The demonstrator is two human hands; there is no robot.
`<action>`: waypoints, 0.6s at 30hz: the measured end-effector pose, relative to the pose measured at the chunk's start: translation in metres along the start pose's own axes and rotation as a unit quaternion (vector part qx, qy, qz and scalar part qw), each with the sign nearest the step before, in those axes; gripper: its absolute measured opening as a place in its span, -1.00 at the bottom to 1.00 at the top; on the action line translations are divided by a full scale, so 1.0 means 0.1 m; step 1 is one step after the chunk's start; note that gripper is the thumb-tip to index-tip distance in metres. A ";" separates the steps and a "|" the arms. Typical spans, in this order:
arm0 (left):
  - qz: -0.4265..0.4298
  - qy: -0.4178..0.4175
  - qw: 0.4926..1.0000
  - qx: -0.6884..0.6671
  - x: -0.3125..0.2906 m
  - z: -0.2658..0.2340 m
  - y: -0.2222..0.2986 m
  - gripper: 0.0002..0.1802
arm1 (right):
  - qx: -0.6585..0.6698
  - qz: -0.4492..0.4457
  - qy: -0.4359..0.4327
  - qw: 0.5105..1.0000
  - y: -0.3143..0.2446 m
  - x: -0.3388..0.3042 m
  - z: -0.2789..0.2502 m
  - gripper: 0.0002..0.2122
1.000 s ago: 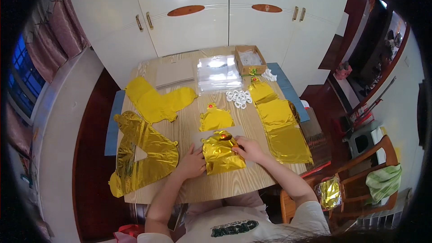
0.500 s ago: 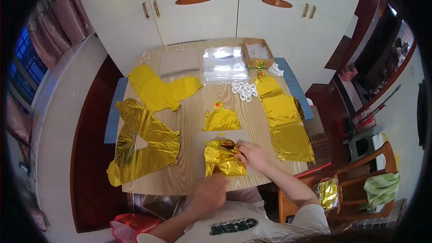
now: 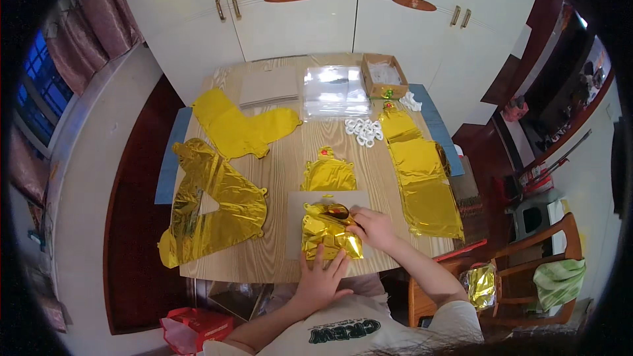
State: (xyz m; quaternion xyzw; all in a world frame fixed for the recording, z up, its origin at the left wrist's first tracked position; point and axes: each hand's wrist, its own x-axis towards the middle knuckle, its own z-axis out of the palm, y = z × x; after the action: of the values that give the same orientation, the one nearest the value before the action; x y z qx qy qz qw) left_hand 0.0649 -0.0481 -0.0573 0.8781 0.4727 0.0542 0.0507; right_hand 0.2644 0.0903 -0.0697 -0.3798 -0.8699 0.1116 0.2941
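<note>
A folded gold foil balloon lies crinkled on a grey card near the table's front edge. My left hand is open, its fingers spread and pressing on the foil's lower edge. At the foil's right side, my right hand pinches its edge between thumb and fingers. Just beyond the card lies another gold foil piece with a red spot at its top; whether it joins the folded one is hidden.
On the wooden table, flat gold foil balloons lie at left, far left and right. Farther back are grey cards, clear plastic bags, white rings and a cardboard box. A wooden chair stands right.
My left hand has come forward and flattened onto the foil's lower edge, its fingers now spread. My right hand keeps its pinch at the right edge. The view has shifted slightly.
</note>
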 end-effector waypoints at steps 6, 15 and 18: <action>-0.044 -0.033 0.998 -0.011 0.08 -0.02 0.04 -0.02 | 0.119 0.150 -0.046 0.980 0.01 -0.04 -0.04 -0.42; -0.043 -0.044 0.998 -0.010 0.07 -0.01 0.03 0.04 | -0.013 0.030 -0.151 0.988 -0.13 -0.27 -0.23 0.01; -0.059 -0.045 0.997 0.014 0.09 0.01 0.05 0.09 | 0.009 0.043 -0.149 0.988 -0.09 -0.31 -0.19 0.01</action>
State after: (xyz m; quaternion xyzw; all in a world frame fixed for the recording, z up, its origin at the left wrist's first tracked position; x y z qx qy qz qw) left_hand 0.0742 -0.0431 -0.0575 0.8508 0.5216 0.0048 0.0633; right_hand 0.2867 0.0611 -0.0643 -0.3939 -0.8856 0.1872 0.1598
